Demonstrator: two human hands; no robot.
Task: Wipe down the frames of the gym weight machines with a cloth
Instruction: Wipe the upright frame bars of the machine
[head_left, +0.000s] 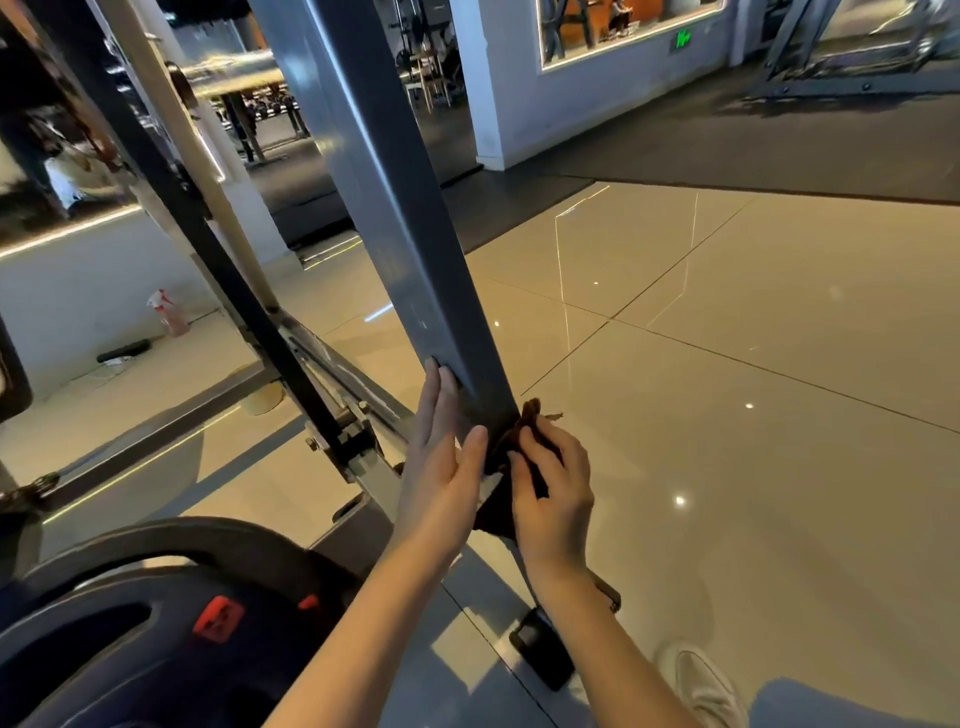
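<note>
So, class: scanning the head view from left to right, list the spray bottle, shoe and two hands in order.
Spray bottle → left hand → right hand, gripping the cloth → white shoe.

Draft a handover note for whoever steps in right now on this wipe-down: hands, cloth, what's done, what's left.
Left hand: open, fingers flat on the grey frame post.
Right hand: grips the brown cloth against the post's lower end.
Spray bottle: on the floor by the left wall.
Done: unclear from this view.
Left: probably the rest of this post and the slanted bars behind it.
</note>
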